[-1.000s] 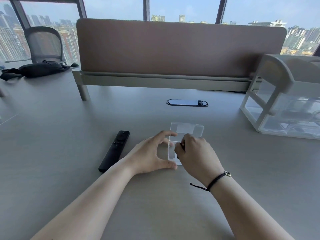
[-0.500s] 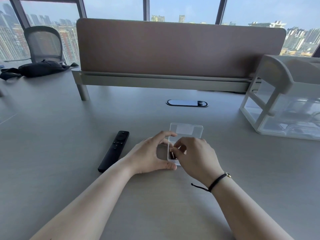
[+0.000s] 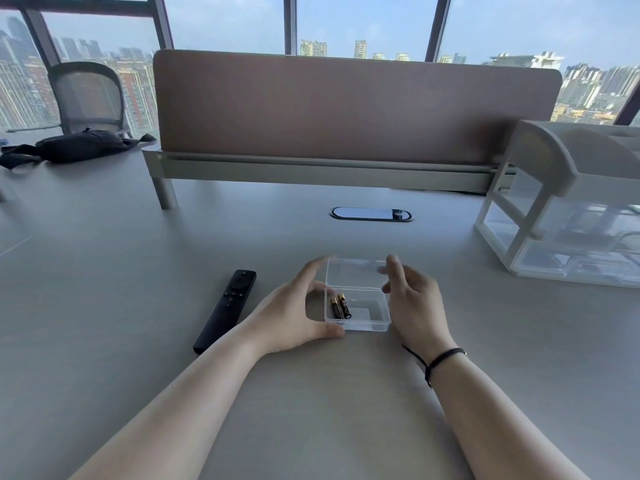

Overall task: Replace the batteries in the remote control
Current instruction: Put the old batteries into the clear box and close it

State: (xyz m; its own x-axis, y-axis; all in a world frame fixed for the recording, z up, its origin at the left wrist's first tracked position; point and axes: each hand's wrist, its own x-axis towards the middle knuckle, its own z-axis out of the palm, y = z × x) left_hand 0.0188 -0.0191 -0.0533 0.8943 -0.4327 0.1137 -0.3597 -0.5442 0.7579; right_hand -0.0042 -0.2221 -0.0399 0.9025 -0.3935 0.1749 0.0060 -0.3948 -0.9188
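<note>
A small clear plastic box (image 3: 367, 322) sits on the grey desk with its hinged lid (image 3: 356, 273) standing open behind it. Two black and gold batteries (image 3: 340, 306) lie side by side at the box's left end. My left hand (image 3: 294, 311) cups the box's left side, thumb at its front corner and fingers near the lid. My right hand (image 3: 414, 299) hovers at the box's right side, fingers spread, holding nothing. A slim black remote control (image 3: 227, 308) lies face up on the desk, left of my left hand.
A white and clear drawer organiser (image 3: 568, 209) stands at the right. A brown divider panel (image 3: 346, 105) crosses the back of the desk, with an oval cable port (image 3: 372, 214) before it. A black bag (image 3: 76, 145) and a mesh chair (image 3: 86, 95) are at far left.
My right hand has come out of the box and moved to its right side, uncovering two batteries lying inside. My left hand has stayed at the box's left side.
</note>
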